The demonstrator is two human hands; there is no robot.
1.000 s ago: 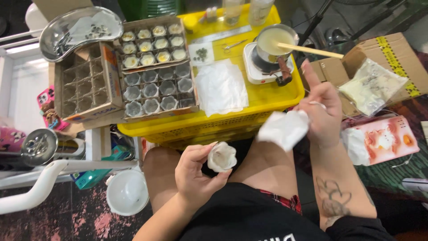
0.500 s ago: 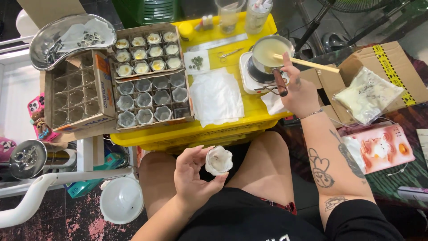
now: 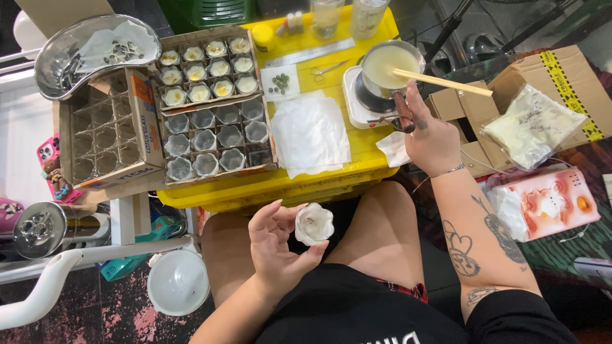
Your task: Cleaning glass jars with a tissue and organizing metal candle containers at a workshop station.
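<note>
Hidden and cut off
The right hand (image 3: 431, 135) covered the pot's handle; two bottles (image 3: 347, 14) were cropped by the top edge.

We see our own bare arms and bare thighs, with a black top bearing white lettering and a strip of red plaid at its hem. Our right hand (image 3: 433, 137) has a thin bracelet at the wrist, and dark tattoos, a heart among them, run along that forearm. Our left hand (image 3: 277, 245) wears nothing.

white flower-shaped mould (image 3: 313, 223) | upright, open side up, over lap || small metal pot (image 3: 389, 69) | pale liquid inside, on white hotplate (image 3: 358, 107)
</note>
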